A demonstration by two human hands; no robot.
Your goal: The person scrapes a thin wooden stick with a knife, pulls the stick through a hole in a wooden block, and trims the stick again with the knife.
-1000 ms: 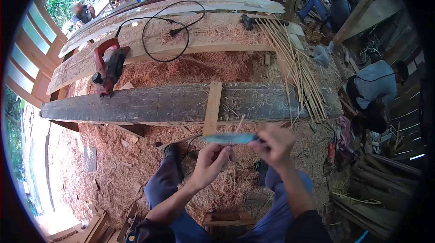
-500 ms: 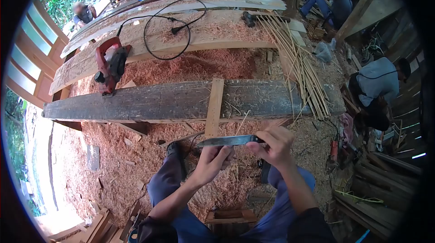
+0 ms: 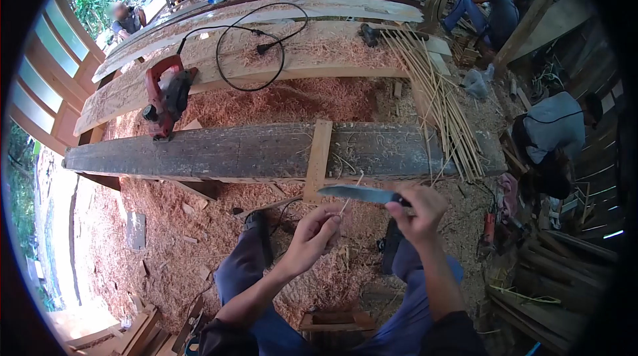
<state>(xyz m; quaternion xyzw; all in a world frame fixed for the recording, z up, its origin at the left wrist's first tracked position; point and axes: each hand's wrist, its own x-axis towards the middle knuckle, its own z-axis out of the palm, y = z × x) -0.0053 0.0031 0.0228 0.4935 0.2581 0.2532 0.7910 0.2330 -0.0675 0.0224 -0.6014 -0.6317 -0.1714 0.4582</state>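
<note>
My right hand (image 3: 422,215) is closed around the dark handle of a knife (image 3: 359,193), whose blade points left. Between the thumb and fingers of my left hand (image 3: 311,242) is a thin bamboo stick (image 3: 343,207), its pale upper end rising past the blade. The blade lies across the stick; whether they touch I cannot tell. Just beyond my hands, a narrow wooden slat (image 3: 319,150) rests across a dark weathered plank (image 3: 246,150). Many thin bamboo sticks (image 3: 444,107) lie in a loose bundle at the plank's right end.
A red power planer (image 3: 166,97) stands on the left, with its black cord (image 3: 282,60) looped over a pale board (image 3: 325,47). A hammer (image 3: 367,35) lies farther back. Wood shavings (image 3: 179,236) cover the ground. Several people sit around, one person (image 3: 551,127) close on the right.
The knife has moved right and slightly up in my right hand, away from my left fingers. More of the thin stick now shows. My left hand has barely moved.
</note>
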